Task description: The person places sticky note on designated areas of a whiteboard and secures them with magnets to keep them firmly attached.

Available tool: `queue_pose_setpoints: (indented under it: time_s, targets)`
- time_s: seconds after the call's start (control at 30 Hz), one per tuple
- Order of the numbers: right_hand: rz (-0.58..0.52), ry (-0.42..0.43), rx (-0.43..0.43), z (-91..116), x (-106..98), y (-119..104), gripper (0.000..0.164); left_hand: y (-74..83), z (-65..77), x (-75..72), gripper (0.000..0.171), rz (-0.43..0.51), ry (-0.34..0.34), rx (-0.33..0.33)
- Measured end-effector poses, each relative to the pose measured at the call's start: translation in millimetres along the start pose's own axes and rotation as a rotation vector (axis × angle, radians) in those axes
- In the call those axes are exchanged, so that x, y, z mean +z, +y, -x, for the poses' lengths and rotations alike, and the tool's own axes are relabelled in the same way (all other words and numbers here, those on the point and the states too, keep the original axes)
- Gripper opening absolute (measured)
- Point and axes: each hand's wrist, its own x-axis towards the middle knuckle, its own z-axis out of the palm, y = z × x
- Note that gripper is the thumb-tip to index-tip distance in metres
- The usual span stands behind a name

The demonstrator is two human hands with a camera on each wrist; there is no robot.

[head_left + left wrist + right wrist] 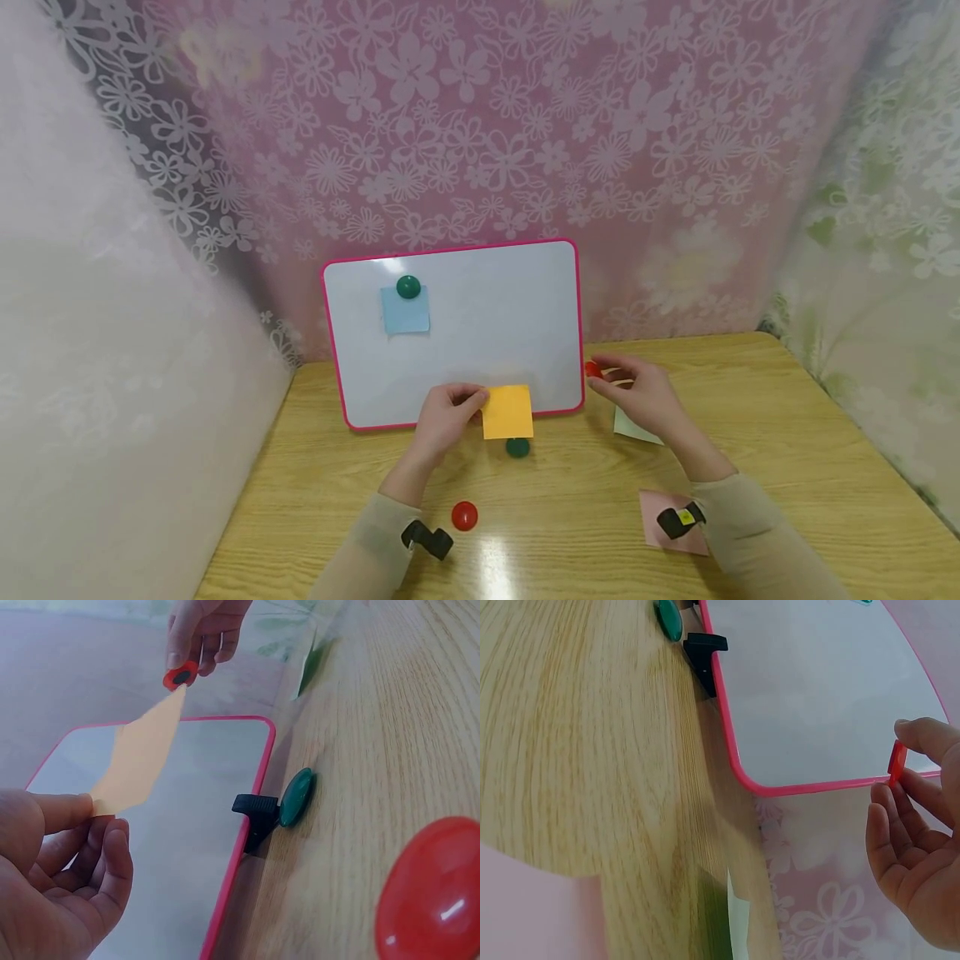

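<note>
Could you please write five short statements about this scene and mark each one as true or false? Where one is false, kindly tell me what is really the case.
1. The left hand has an orange note in its grip. True.
2. Both hands hold notes. False: the right hand pinches a red magnet.
3. A green magnet sits over the top edge of the blue note on the whiteboard. True.
4. Every note is on the whiteboard. False: the pink note lies on the table.
5. A second red magnet lies on the table. True.
</note>
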Motion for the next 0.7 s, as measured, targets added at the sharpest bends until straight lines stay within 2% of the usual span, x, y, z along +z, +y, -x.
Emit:
queue_pose_setpoints:
  time_s: [0.43, 0.7]
  targets:
    - [-0.023, 0.0, 0.0, 0, -1, -8, 0.054, 6.0, -0.9, -1.6, 0.023, 0.008, -0.002, 0.008]
    - [-0.033, 0.004, -0.024, -1, -1, -13, 0.053, 12.4, -5.3, -1.9, 0.021, -0.046, 0.008, 0.08]
